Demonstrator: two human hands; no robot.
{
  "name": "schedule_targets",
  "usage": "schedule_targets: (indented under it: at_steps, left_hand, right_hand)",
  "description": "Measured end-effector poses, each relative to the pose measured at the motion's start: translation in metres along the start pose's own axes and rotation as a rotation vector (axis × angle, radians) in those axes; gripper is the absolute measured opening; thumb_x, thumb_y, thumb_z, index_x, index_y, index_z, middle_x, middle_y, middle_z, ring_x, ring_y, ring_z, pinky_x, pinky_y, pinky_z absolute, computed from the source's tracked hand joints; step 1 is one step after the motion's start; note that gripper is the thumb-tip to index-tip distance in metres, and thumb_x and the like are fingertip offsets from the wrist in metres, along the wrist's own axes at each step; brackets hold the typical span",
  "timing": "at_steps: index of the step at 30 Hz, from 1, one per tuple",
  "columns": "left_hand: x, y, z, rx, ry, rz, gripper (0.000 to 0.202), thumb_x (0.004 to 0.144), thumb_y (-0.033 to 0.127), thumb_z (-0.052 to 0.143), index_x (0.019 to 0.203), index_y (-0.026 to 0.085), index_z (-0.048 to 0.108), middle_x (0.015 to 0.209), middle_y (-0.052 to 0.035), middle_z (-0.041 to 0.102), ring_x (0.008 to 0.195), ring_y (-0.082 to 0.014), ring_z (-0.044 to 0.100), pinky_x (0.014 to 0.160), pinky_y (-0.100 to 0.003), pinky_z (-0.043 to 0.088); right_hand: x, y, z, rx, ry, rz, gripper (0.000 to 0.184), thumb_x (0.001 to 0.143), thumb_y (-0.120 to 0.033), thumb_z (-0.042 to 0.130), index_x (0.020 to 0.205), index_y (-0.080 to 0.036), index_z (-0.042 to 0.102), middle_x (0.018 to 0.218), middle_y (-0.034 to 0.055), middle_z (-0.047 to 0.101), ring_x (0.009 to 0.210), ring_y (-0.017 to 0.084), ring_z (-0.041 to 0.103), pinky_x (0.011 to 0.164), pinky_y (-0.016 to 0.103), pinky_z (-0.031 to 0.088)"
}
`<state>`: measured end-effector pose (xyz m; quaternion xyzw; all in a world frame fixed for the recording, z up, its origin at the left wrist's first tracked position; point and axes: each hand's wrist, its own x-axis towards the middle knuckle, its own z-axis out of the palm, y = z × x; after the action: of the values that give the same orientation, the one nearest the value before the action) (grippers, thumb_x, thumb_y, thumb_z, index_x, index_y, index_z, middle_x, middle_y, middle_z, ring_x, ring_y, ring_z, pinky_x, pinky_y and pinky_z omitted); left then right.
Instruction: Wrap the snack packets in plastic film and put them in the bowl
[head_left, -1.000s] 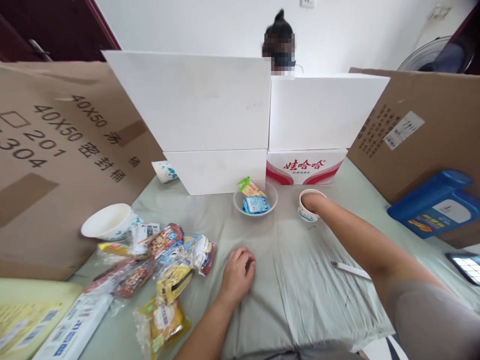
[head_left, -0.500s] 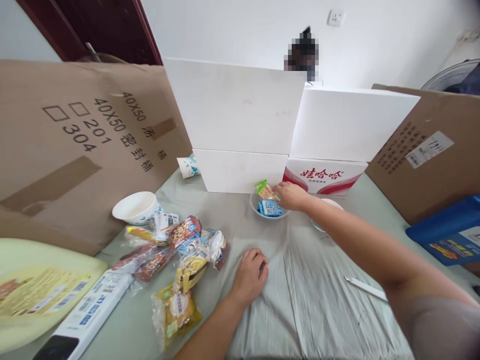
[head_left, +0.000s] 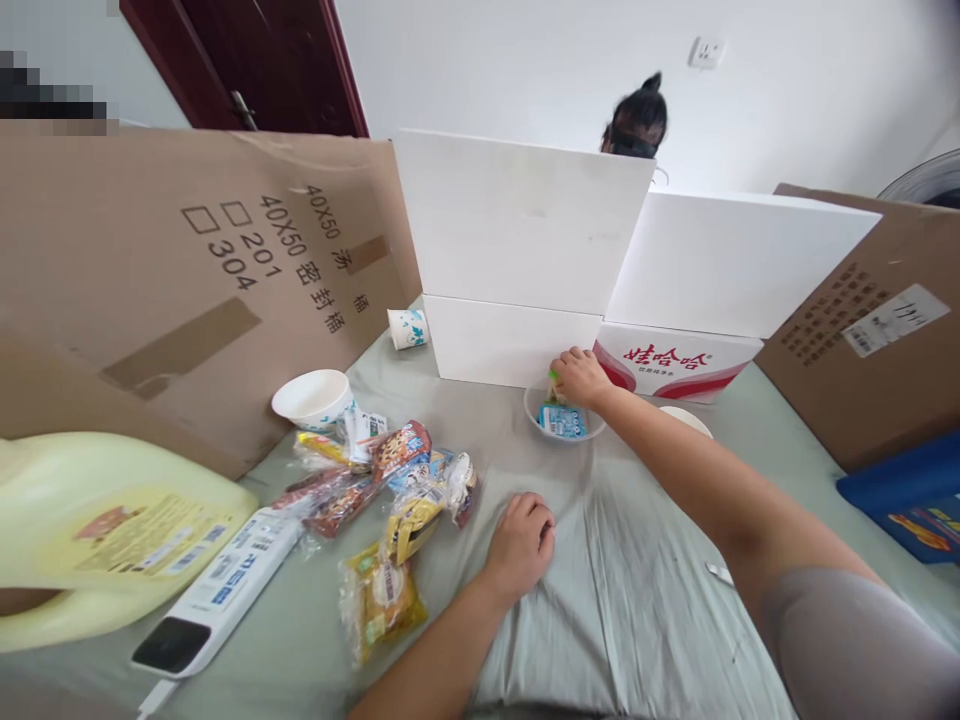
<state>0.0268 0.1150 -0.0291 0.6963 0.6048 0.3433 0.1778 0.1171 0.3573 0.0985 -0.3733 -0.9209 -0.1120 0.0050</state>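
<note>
Your right hand [head_left: 581,378] half-covers the green-topped packet [head_left: 555,388] at the far side of the clear bowl [head_left: 592,427], long axis hidden, grip impossible to tell; your left hand [head_left: 523,540], well apart, lies relaxed on the cloth [head_left: 637,620], nearer you.

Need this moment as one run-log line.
right hand: at green-topped packet, grip unclear | left hand: on grey-green cloth | clear round plastic bowl: holds blue-and-white packet
</note>
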Motion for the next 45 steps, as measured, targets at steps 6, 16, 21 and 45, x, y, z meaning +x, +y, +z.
schedule_targets:
  at_steps: [6,16,21,45]
  left_hand:
    - [0.0,-0.002,0.001,0.009,0.002,0.009,0.014,0.077,0.008,0.053,0.079,0.02,0.06,0.094,-0.0057,0.06,0.091,-0.022,0.054,0.081,-0.038,0.048]
    - [0.001,-0.006,0.002,-0.008,0.013,0.043,0.014,0.076,0.009,0.054,0.08,0.02,0.062,0.094,-0.006,0.061,0.093,-0.0216,0.054,0.084,-0.038,0.047]
    - [0.002,-0.006,0.002,0.037,0.017,0.068,0.014,0.077,0.009,0.055,0.082,0.02,0.063,0.094,-0.0059,0.061,0.095,-0.0211,0.054,0.086,-0.037,0.047]
    - [0.001,0.024,-0.117,0.717,0.102,-0.4,0.057,0.08,0.052,0.061,0.118,0.009,0.058,0.129,-0.0251,0.053,0.126,-0.0426,0.043,0.101,-0.057,0.033]
  right_hand:
    - [-0.008,0.008,-0.002,0.003,0.044,0.058,0.046,0.085,-0.014,0.05,0.132,-0.016,0.052,0.125,0.0159,0.056,0.115,0.03,0.044,0.092,0.04,0.034]
    - [-0.06,-0.009,-0.011,0.107,0.139,0.112,0.041,0.088,-0.02,0.048,0.129,-0.015,0.056,0.132,0.0154,0.052,0.12,0.03,0.041,0.097,0.041,0.036]
    - [-0.135,-0.04,0.014,0.382,0.268,-0.008,0.031,0.086,-0.023,0.054,0.115,-0.017,0.062,0.117,0.0129,0.061,0.111,0.027,0.05,0.096,0.041,0.041]
    - [-0.281,-0.119,0.084,0.394,0.102,0.238,0.045,0.095,-0.036,0.044,0.135,-0.018,0.054,0.147,0.0104,0.046,0.138,0.025,0.036,0.111,0.043,0.027]
